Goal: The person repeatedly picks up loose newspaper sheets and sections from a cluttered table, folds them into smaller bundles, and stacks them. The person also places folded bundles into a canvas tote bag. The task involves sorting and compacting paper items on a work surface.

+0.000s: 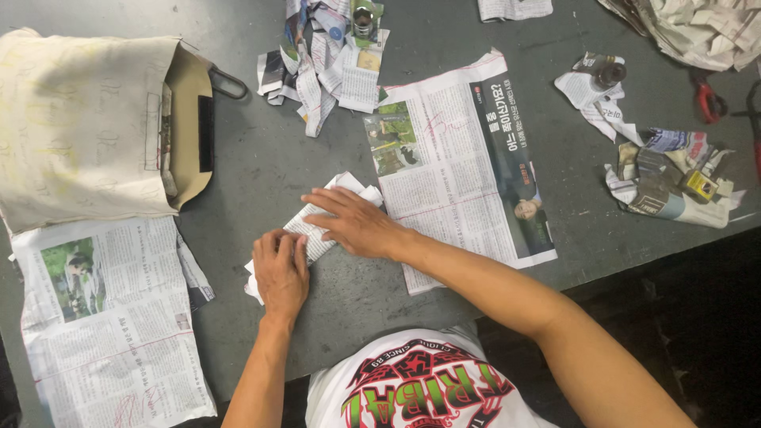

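Grey, scuffed worktable (pixel 261 158), dark floor beyond its near edge. At centre, a newspaper-wrapped bundle (pixel 317 226): left hand (pixel 281 273) flat on its near end, fingers curled over; right hand (pixel 357 224) spread open, pressing its top. Around: flat newspaper sheets (pixel 456 170), crumpled wrappings (pixel 325 55), cloth bag (pixel 79 119), red-handled tool (pixel 708 99).

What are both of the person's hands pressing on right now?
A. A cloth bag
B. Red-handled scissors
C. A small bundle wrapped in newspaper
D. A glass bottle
C: the left hand and the right hand both lie flat on the small newspaper-wrapped bundle at the middle of the grey table; the cloth bag lies apart at upper left, untouched.
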